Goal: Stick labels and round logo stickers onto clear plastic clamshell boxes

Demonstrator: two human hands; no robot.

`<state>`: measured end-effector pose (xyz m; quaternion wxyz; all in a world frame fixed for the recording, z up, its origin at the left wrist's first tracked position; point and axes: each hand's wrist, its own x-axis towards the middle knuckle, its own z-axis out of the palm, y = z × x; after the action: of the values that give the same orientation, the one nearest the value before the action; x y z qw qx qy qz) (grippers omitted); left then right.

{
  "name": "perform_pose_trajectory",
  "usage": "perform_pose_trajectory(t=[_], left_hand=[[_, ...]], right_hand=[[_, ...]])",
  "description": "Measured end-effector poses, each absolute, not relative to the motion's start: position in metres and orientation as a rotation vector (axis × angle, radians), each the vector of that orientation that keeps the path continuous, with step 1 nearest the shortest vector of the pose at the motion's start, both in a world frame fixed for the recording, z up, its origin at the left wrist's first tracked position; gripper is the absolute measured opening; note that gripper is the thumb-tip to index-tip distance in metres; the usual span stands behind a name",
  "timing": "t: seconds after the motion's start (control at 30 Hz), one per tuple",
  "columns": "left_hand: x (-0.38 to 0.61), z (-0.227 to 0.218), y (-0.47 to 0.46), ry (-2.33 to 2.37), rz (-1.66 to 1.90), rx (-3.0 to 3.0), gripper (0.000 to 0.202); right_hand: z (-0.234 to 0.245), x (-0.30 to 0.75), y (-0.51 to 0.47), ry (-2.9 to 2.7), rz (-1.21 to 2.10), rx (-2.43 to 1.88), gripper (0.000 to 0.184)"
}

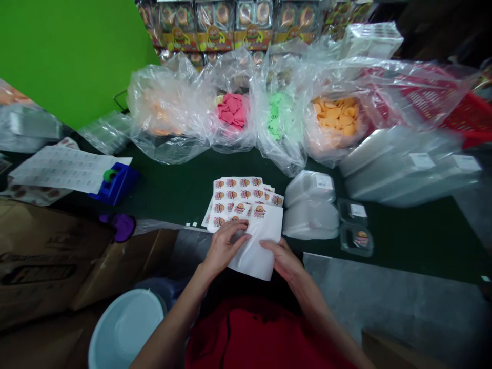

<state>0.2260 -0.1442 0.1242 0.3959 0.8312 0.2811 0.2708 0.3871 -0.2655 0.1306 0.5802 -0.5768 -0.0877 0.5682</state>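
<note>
A stack of sticker sheets (pixel 241 196) printed with small burger labels lies at the near edge of the dark green table (pixel 177 184). On top, a nearly bare white backing sheet (pixel 258 246) hangs over the edge toward me. My left hand (pixel 225 245) pinches at a sticker on the sheet's left side, fingers curled. My right hand (pixel 282 259) grips the sheet's lower right edge with closed fingers.
Clear bags of orange (pixel 335 117), green (pixel 277 114), pink (pixel 230 110) and pale orange (pixel 163 110) pieces line the back. White lidded trays (pixel 309 202) and small clear boxes (pixel 357 238) sit right. A blue dispenser (pixel 115 182), label sheets (pixel 61 166), cardboard boxes (pixel 42 251) and a pale bucket (pixel 125 328) lie left.
</note>
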Motion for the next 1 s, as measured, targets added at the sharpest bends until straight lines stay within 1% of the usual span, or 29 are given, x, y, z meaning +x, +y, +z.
perform_pose_trajectory(t=[0.1,0.2,0.43,0.6,0.73,0.87,0.93,1.0], left_hand=[[0.226,0.120,-0.147,0.736,0.731,2.114,0.018],[0.228,0.117,-0.152,0.784,0.742,2.081,0.017],[0.235,0.119,-0.161,0.982,0.707,1.916,0.019],[0.233,0.121,-0.162,1.091,0.735,1.792,0.023],[0.229,0.120,-0.155,1.280,0.870,1.581,0.028],[0.226,0.122,-0.153,1.366,0.967,1.505,0.030],[0.227,0.129,-0.162,1.381,1.002,1.585,0.029],[0.231,0.141,-0.178,1.321,1.054,1.769,0.022]], right_hand=[[0.131,0.386,-0.265,-0.075,1.391,-1.277,0.048],[0.129,0.386,-0.267,-0.080,1.392,-1.265,0.048],[0.116,0.385,-0.274,0.098,1.378,-1.231,0.055],[0.121,0.389,-0.285,0.161,1.398,-1.218,0.051],[0.123,0.391,-0.294,0.064,1.402,-1.296,0.045],[0.119,0.400,-0.313,-0.136,1.370,-1.366,0.049],[0.124,0.409,-0.329,-0.351,1.236,-1.548,0.047],[0.139,0.417,-0.345,-0.521,1.034,-1.767,0.042]])
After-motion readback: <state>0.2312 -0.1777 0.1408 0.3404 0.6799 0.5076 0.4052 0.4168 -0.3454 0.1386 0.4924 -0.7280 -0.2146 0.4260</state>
